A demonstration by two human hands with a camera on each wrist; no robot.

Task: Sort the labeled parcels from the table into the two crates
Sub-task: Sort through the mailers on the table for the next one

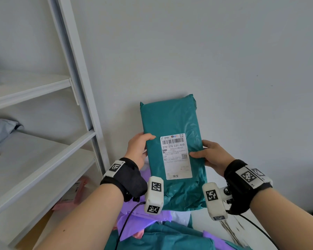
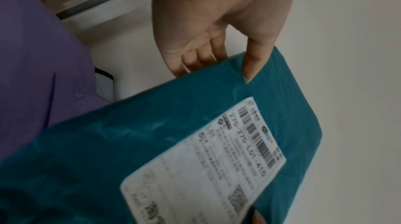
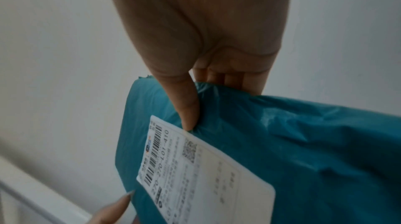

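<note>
A teal plastic parcel (image 1: 172, 121) with a white shipping label (image 1: 175, 156) reading 270-270-L01-410 is held upright in front of the white wall. My left hand (image 1: 139, 148) grips its left edge, thumb on the front and fingers behind. My right hand (image 1: 208, 156) grips the right edge, its thumb pressing beside the label. In the left wrist view the teal parcel (image 2: 152, 133) fills the lower frame under my left hand (image 2: 217, 42). The right wrist view shows my right hand (image 3: 195, 56) pinching the teal parcel (image 3: 293, 142) near the label (image 3: 201, 176). No crates are in view.
A white metal shelf unit (image 1: 43, 145) stands at the left, with a grey bag (image 1: 0, 132) on one shelf and a pink parcel (image 1: 74, 193) lower down. Below my hands lie purple parcels (image 1: 134, 219) and more teal parcels (image 1: 161, 239).
</note>
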